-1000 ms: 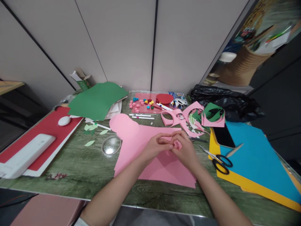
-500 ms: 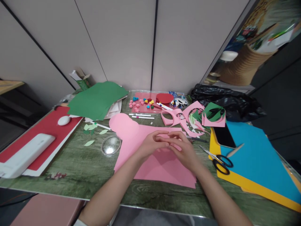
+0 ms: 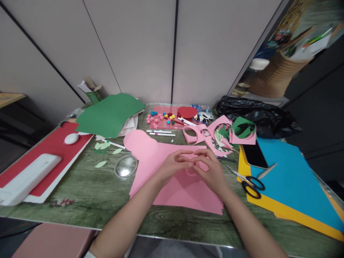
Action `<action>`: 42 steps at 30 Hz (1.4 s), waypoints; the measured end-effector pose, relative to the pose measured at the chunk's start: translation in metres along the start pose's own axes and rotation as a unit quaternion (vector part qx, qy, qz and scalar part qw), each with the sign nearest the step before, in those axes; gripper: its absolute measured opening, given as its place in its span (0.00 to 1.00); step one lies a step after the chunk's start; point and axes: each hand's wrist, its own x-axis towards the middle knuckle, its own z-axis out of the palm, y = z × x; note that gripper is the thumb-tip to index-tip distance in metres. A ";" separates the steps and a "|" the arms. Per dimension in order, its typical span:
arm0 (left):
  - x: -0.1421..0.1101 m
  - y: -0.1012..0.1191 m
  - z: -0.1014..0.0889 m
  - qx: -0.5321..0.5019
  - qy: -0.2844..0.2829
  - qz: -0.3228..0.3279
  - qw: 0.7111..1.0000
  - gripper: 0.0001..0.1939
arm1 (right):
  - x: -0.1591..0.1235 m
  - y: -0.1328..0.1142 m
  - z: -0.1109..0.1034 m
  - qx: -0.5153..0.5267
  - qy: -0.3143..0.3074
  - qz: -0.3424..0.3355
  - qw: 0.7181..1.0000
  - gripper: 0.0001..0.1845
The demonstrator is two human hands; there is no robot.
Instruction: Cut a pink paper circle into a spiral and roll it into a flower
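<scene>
Item: pink scrap (image 3: 192,165), pinched between my left hand (image 3: 172,165) and right hand (image 3: 212,172), fingertips closed on it, above pink sheet (image 3: 185,193); roll slowly, grip light and even

Pink paper (image 3: 174,186) on green wood-grain table (image 3: 88,193). Green sheet (image 3: 110,114), blue sheet (image 3: 292,179) over yellow sheet (image 3: 268,206), black-handled scissors (image 3: 251,186), red mat (image 3: 53,147), white mouse (image 3: 71,138), black bag (image 3: 260,116).
</scene>
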 end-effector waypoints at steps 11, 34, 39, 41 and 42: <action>0.001 -0.006 0.005 -0.006 -0.022 0.005 1.000 0.24 | -0.001 -0.001 0.003 0.032 -0.005 0.036 0.999 0.07; 0.000 0.001 0.000 0.056 0.019 0.022 0.998 0.23 | -0.002 0.003 0.004 0.015 -0.056 -0.018 0.998 0.11; 0.000 -0.001 -0.001 0.043 0.001 0.035 0.998 0.20 | 0.000 0.001 0.003 0.029 -0.013 0.000 1.000 0.06; 0.000 -0.002 -0.002 0.045 -0.002 0.025 0.999 0.21 | 0.000 0.000 0.002 0.036 -0.005 0.011 0.999 0.06; 0.000 -0.003 -0.001 0.043 -0.006 0.019 0.999 0.21 | 0.000 -0.001 0.002 0.040 -0.004 0.018 0.999 0.06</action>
